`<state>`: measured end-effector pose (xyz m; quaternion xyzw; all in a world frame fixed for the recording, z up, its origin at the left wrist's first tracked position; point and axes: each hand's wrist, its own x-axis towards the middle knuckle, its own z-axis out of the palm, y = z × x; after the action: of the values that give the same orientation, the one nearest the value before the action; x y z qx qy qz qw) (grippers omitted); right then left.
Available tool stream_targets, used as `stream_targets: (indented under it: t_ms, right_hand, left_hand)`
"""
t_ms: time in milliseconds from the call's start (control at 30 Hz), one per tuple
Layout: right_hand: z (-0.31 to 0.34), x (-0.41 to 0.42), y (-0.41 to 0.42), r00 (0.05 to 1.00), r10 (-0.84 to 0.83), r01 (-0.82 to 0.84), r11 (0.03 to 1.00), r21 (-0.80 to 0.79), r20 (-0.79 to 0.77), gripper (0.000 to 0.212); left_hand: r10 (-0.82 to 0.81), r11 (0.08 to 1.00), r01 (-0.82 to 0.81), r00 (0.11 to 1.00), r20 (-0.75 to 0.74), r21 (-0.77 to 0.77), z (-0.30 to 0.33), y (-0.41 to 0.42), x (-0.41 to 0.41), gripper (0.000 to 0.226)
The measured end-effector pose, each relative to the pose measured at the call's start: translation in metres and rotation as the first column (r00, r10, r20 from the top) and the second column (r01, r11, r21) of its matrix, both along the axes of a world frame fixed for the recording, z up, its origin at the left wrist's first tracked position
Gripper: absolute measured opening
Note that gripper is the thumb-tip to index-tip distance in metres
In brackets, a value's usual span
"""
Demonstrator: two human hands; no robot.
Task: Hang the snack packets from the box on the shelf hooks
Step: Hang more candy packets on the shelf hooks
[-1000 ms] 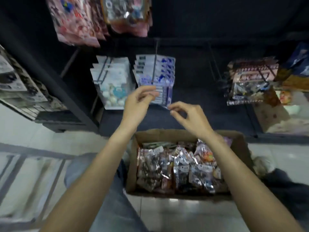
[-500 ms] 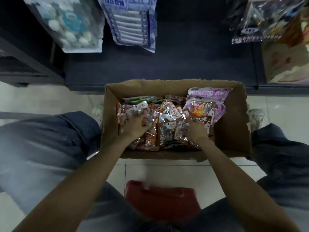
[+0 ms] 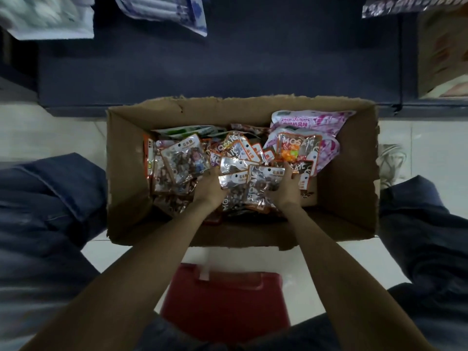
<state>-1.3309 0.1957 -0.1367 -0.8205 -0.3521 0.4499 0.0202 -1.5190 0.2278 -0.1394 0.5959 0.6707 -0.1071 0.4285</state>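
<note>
Gripping one packet bundle (image 3: 249, 184) mid-frame in box (image 3: 354, 198): left hand (image 3: 210, 190) and right hand (image 3: 285, 190) flanked it, both equally near.

An open brown cardboard box (image 3: 349, 178) with a torn rim stands on the floor. Inside it lies a loose heap of shiny clear snack packets with orange and white header cards (image 3: 182, 160), overlapping and tilted, filling the box's left and middle part. In the box's far right corner lie pink and white printed pouches (image 3: 311, 120), partly under a packet with orange sweets (image 3: 291, 153)
</note>
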Motion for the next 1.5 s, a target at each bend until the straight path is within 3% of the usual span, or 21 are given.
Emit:
stream_targets:
  t_ms: [200, 367, 467, 667, 833, 933, 1067, 1200, 1400, 1500]
  right_hand:
    - [0.016, 0.024, 0.005, 0.991, 0.027, -0.037, 0.997, 0.071, 0.135, 0.088]
    - [0.026, 0.026, 0.01, 0.999, -0.001, -0.007, 0.979, 0.203, 0.04, 0.031]
    - [0.026, 0.018, 0.009, 0.997, 0.071, -0.077, 0.973, 0.216, 0.036, 0.016]
    - [0.042, 0.012, 0.004, 0.995, -0.073, 0.05, 0.943, 0.329, 0.061, 0.019]
    - [0.071, 0.01, 0.002, 0.992, -0.067, 0.111, 0.881, 0.46, -0.111, 0.025]
    - [0.104, -0.001, 0.006, 0.97, 0.016, 0.112, 0.854, 0.508, -0.242, 0.014]
    - [0.167, -0.024, 0.015, 0.948, 0.15, 0.07, 0.76, 0.647, -0.279, 0.006]
    - [0.222, -0.045, 0.03, 0.928, 0.224, 0.105, 0.609, 0.786, -0.298, 0.01]
    - [0.301, -0.074, 0.053, 0.917, 0.258, 0.169, 0.439, 0.883, -0.303, 0.003]
    - [0.327, -0.084, 0.064, 0.916, 0.219, 0.223, 0.419, 0.88, -0.336, 0.023]
  left_hand:
    - [0.011, 0.991, -0.013, 1.0, 0.016, 0.134, 0.001, 0.002, 0.006, 0.041]
    - [0.017, 0.983, -0.016, 1.0, -0.006, 0.183, 0.006, 0.01, 0.013, 0.041]
    - [0.034, 0.983, -0.039, 0.999, 0.031, 0.182, 0.007, 0.014, 0.009, 0.032]
    - [0.1, 0.97, -0.107, 0.994, 0.046, 0.216, 0.017, 0.017, -0.016, 0.035]
    - [0.165, 0.948, -0.203, 0.973, 0.164, 0.246, 0.042, 0.023, -0.036, 0.031]
    - [0.124, 0.943, -0.211, 0.941, 0.316, 0.258, 0.08, 0.027, -0.044, 0.027]
    - [0.057, 0.898, -0.285, 0.83, 0.554, 0.334, 0.157, 0.034, -0.06, 0.004]
    - [0.012, 0.87, -0.369, 0.678, 0.735, 0.327, 0.236, 0.034, -0.07, 0.017]
    - [-0.042, 0.844, -0.431, 0.541, 0.84, 0.32, 0.303, 0.041, -0.087, 0.016]
    - [-0.078, 0.824, -0.442, 0.531, 0.844, 0.354, 0.324, 0.047, -0.096, 0.017]
